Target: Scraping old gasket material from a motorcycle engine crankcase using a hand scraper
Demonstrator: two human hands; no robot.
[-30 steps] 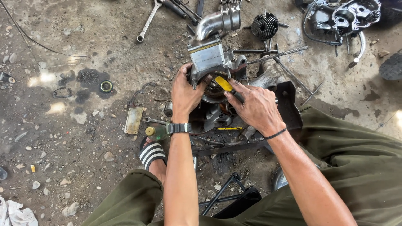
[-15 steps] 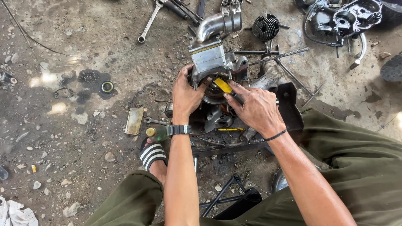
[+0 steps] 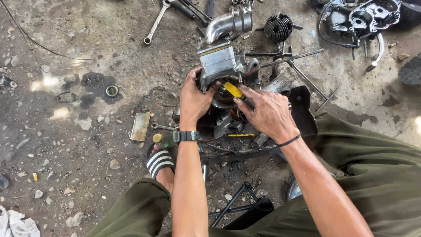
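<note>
Oil-stained concrete floor (image 3: 87,52) with loose stones. A combination wrench (image 3: 155,24) lies top centre, a finned cylinder (image 3: 279,27) right of it, an engine casing (image 3: 368,17) at top right. A small ring (image 3: 112,90) and flat metal plate (image 3: 140,126) lie left; white rag (image 3: 15,224) at bottom left.

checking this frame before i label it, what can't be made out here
Head view only:
- Tip of the yellow-handled black tool: hidden inside the grey metal engine block, so what it touches is unclear.
- Right hand: its fingers cover the tool's lower handle.
- Left hand: its fingertips hide the block's edge beneath them.
- Dark engine casing, top right: cut off by the frame edge.
- Small round ring on the floor: too small to identify.
</note>
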